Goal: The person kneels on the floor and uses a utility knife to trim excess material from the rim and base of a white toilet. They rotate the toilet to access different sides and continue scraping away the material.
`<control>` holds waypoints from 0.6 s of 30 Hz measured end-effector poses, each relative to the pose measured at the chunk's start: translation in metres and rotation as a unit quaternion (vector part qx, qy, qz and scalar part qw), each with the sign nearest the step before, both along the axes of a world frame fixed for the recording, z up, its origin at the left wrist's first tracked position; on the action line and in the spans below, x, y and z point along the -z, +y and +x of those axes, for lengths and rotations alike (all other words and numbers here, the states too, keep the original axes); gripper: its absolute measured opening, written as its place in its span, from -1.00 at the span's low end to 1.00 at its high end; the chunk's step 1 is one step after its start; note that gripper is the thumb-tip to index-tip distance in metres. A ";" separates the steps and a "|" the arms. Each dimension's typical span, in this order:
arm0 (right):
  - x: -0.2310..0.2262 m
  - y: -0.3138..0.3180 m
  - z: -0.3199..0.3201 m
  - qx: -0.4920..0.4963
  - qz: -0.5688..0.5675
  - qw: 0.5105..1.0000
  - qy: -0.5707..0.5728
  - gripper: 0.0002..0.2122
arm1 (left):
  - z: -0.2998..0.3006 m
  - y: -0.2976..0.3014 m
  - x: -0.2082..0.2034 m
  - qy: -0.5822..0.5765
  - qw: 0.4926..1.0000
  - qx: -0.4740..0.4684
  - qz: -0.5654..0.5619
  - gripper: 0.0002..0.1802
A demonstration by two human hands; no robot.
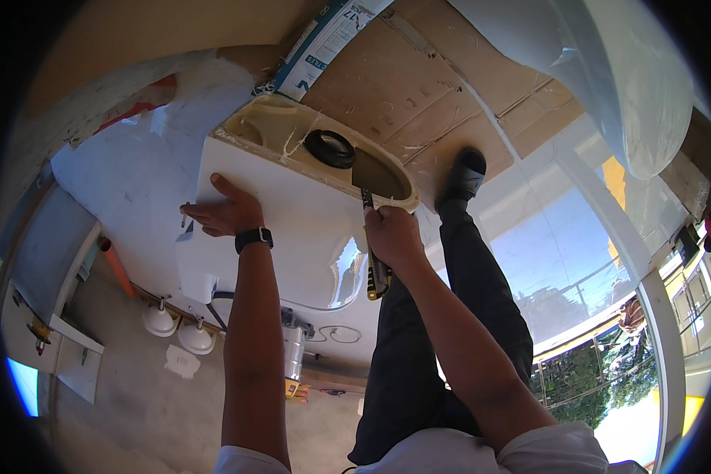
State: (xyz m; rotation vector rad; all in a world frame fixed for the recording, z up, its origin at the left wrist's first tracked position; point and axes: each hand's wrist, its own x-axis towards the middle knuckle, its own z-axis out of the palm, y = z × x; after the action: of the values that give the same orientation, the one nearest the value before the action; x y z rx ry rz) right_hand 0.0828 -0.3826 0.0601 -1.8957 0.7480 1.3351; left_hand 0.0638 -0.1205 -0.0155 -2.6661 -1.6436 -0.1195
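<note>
A white ceramic toilet [292, 229] lies on its side in front of me, its hollow yellowish base turned away from me. Inside the base opening is a black rubber ring [329, 148]. My right hand [395, 237] grips a black and yellow utility knife [373, 272], its blade end against the near edge of the base. My left hand [231, 207], with a black watch on the wrist, lies on the toilet's white side with fingers spread. A thin light-coloured stick-like piece shows by its fingertips; whether the fingers touch it I cannot tell.
Flattened cardboard [419, 87] covers the floor beyond the toilet, with a blue and white box [320, 51] at its edge. Another white ceramic piece [608, 87] stands at the far right. An orange pipe [117, 267] and two white round fittings [159, 318] lie to the left.
</note>
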 end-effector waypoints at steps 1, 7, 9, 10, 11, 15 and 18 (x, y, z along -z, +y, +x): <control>0.002 0.007 0.000 -0.022 0.030 0.998 -0.055 -0.60 | -0.001 0.000 0.000 0.000 1.000 -0.004 -0.004 0.26; 0.002 0.002 -0.009 -0.005 -0.001 1.000 -0.026 -0.62 | -0.004 0.003 0.001 -0.004 1.000 -0.001 -0.010 0.27; 0.003 0.001 -0.013 0.015 0.016 0.999 -0.032 -0.62 | -0.003 0.002 0.001 -0.007 1.000 -0.002 -0.012 0.27; 0.003 -0.001 -0.015 0.009 -0.025 1.000 0.001 -0.62 | -0.003 0.001 0.001 -0.007 1.000 -0.001 -0.011 0.27; 0.006 0.006 -0.015 0.019 0.020 0.999 -0.032 -0.62 | -0.003 0.000 0.000 -0.012 1.000 0.004 -0.005 0.27; 0.009 0.014 -0.009 -0.002 0.051 0.996 -0.071 -0.60 | 0.000 0.000 -0.002 -0.012 1.000 -0.004 -0.022 0.28; -0.002 -0.021 -0.013 -0.005 -0.010 0.999 -0.045 -0.59 | 0.000 0.001 -0.002 -0.003 1.000 -0.008 -0.025 0.26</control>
State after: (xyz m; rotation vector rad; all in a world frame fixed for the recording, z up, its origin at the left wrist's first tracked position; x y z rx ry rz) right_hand 0.0702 -0.4033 0.0625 -1.9641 0.7104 1.2445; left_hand 0.0634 -0.1198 -0.0137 -2.6890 -1.6923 -0.0873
